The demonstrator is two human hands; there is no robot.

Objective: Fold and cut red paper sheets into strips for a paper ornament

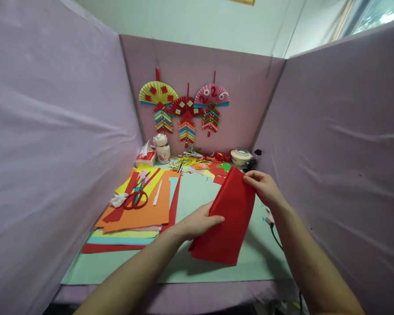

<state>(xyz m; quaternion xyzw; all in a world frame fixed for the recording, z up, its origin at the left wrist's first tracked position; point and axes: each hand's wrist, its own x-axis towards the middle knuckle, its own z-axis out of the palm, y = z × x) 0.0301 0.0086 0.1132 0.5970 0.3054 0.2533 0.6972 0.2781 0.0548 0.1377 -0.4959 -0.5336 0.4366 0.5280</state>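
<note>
A folded sheet of red paper [231,223] is held up at a slant over the pale green table cover [197,192]. My left hand [202,222] grips its left side, the thumb lying across the front face and the other fingers hidden behind it. At the paper's upper right edge, my right hand [262,186] pinches it between thumb and fingertips. The layers stand slightly apart along the left and lower left edges.
Left lie stacked coloured papers [151,214] with red-handled scissors [136,199] and a white stick [157,192]. Behind are paper scraps [197,164], a jar [162,148], a tissue box [146,155] and a lidded bowl [240,156]. Paper fans [187,107] hang on the back panel.
</note>
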